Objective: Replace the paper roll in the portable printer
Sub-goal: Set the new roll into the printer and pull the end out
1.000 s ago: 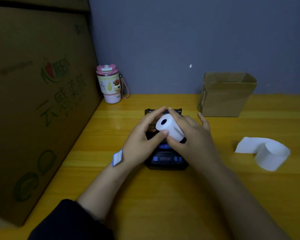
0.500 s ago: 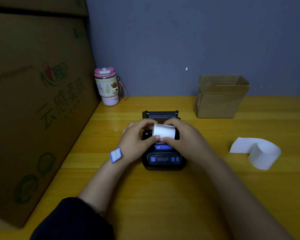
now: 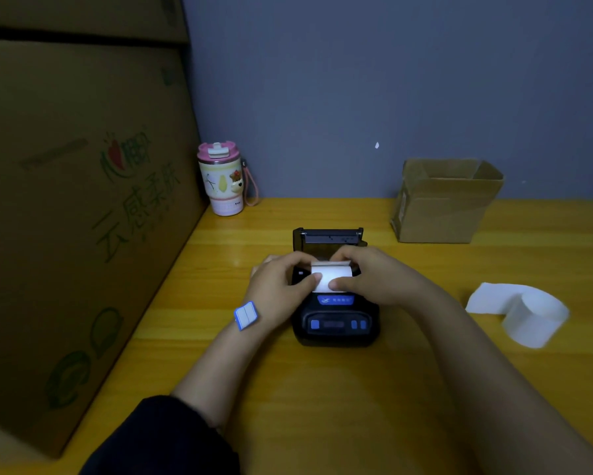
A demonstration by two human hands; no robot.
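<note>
A black portable printer with blue buttons sits mid-table, its lid standing open at the back. A white paper roll lies crosswise in the open compartment. My left hand grips the roll's left end with thumb and fingers. My right hand holds its right end, thumb pressed on the paper's front. A loosely unwound paper roll lies on the table to the right, its loose tail spread out.
A large printed cardboard box walls off the left side. A pink-lidded tumbler stands at the back left. A small open cardboard box stands at the back right against the blue-grey wall. The table is yellow wood.
The roll was held tilted above the printer, its core hole facing me. Both hands turned it crosswise and lowered it into the open compartment.
</note>
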